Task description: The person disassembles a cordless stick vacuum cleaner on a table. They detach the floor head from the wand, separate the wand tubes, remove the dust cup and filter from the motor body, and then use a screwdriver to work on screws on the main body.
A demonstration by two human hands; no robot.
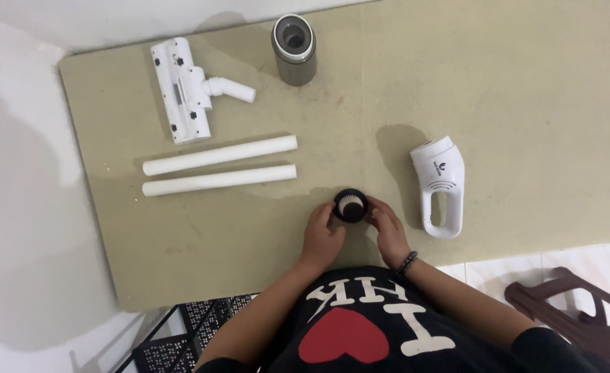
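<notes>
Olive mat [512, 83] on a white floor, and the vacuum parts are laid out: handle unit [439, 185] right of the filter [350, 204], two tubes [219, 166] to its left, floor head [182, 88] and dust cup [294, 48] beyond. Left hand [321, 236] and right hand [386, 226] both grasp the round black filter between them.

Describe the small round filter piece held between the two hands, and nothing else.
The round filter is small, with a black outer ring that looks like plastic and a pale pleated core seen end-on. It sits on the olive mat near its front edge. The left hand touches its left side, the right hand its right side.
</notes>
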